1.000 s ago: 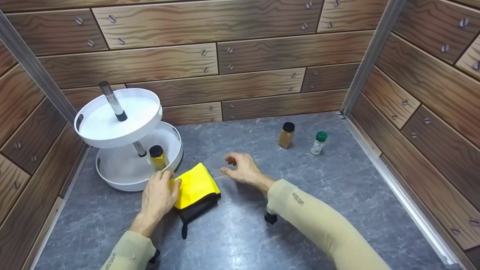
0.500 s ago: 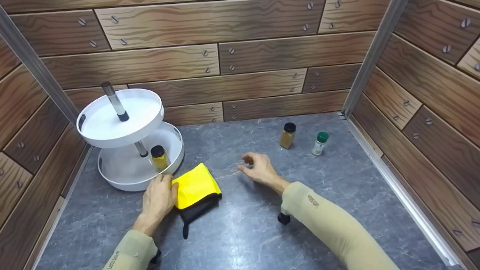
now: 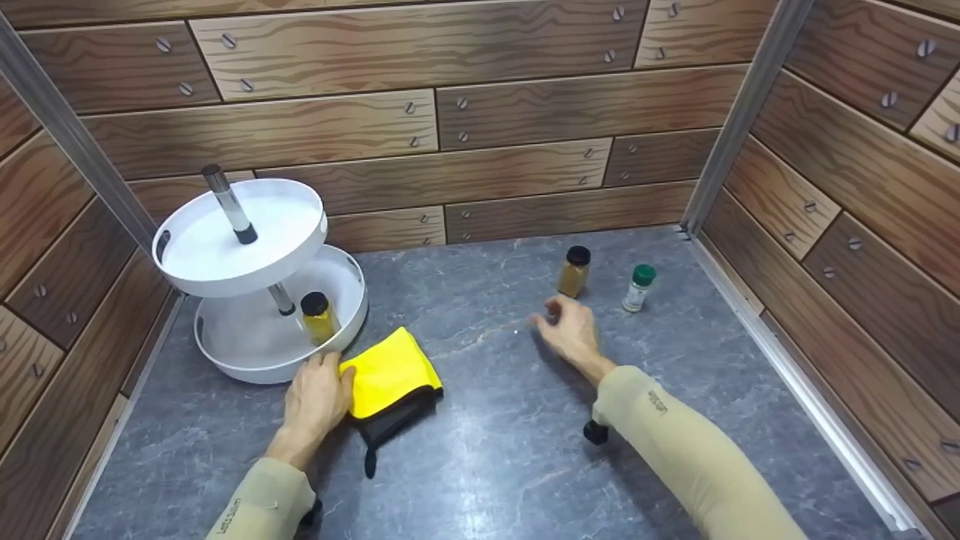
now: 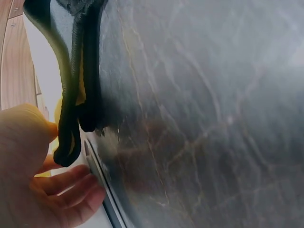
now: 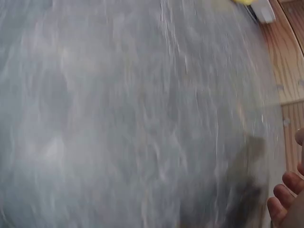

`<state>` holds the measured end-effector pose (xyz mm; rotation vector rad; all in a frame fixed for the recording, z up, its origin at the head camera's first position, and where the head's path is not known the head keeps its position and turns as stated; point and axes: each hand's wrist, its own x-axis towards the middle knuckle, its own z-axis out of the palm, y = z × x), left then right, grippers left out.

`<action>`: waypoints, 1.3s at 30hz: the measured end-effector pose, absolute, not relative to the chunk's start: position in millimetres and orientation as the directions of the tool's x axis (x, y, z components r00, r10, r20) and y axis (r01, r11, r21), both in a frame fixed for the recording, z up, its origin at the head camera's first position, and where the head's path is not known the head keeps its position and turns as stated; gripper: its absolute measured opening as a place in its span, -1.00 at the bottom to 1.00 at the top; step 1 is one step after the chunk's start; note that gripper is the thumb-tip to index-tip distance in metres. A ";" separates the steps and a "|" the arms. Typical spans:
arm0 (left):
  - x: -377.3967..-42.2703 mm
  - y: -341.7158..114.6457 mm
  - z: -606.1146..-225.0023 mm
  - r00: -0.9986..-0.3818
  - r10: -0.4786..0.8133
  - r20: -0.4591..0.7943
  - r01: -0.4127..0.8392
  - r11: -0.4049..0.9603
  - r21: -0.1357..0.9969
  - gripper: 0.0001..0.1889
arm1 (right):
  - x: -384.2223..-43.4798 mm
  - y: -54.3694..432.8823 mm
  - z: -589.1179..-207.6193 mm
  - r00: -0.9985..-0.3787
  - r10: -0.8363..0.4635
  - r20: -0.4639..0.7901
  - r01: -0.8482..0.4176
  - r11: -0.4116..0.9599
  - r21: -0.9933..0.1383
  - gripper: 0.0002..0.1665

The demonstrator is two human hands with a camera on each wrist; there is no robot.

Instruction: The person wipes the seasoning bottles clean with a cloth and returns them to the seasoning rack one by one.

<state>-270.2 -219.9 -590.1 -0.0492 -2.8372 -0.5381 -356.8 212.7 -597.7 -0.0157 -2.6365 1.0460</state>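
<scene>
My left hand (image 3: 315, 401) is at the front of the white two-tier tray's lower tier (image 3: 255, 373). Its fingers are loosely bent by the tray wall, and whether they touch it cannot be told. The thumb lies against the left edge of a folded yellow and black cloth (image 3: 394, 371). In the left wrist view the cloth's dark border (image 4: 71, 95) hangs beside the thumb. My right hand (image 3: 574, 334), holding nothing, hovers with loosely bent fingers just in front of a brown spice jar (image 3: 574, 275) with a black lid. Right of that jar stands a green-capped spice bottle (image 3: 638, 289).
A yellow jar (image 3: 319, 321) with a black lid stands in the lower tier. Above it sits the upper tier (image 3: 277, 214) on a metal post (image 3: 229, 202). Wood-patterned walls (image 3: 525, 112) enclose the grey marbled surface (image 3: 480, 450) at the back and sides.
My right hand has moved right, away from the cloth and up to the brown spice jar. The left hand has barely moved beside the tray and cloth.
</scene>
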 end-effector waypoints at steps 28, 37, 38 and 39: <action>-280.9 -219.6 -593.1 -0.986 -0.010 0.169 0.061 0.911 0.407 -0.67 | -439.4 271.5 -614.8 -0.905 0.410 0.113 0.226 0.690 -0.688 -0.11; -284.2 -218.6 -593.7 -0.987 -0.051 0.150 0.022 0.893 0.449 -0.70 | -454.1 271.8 -621.4 -0.908 0.407 0.100 0.218 0.664 -0.715 -0.27; -284.3 -217.9 -594.1 -0.987 -0.060 0.148 0.015 0.889 0.457 -0.71 | -457.5 274.1 -626.2 -0.910 0.400 0.107 0.210 0.668 -0.714 -0.28; -284.3 -217.3 -594.2 -0.987 -0.069 0.144 0.006 0.884 0.467 -0.71 | -459.9 275.7 -629.1 -0.914 0.393 0.104 0.206 0.669 -0.714 -0.29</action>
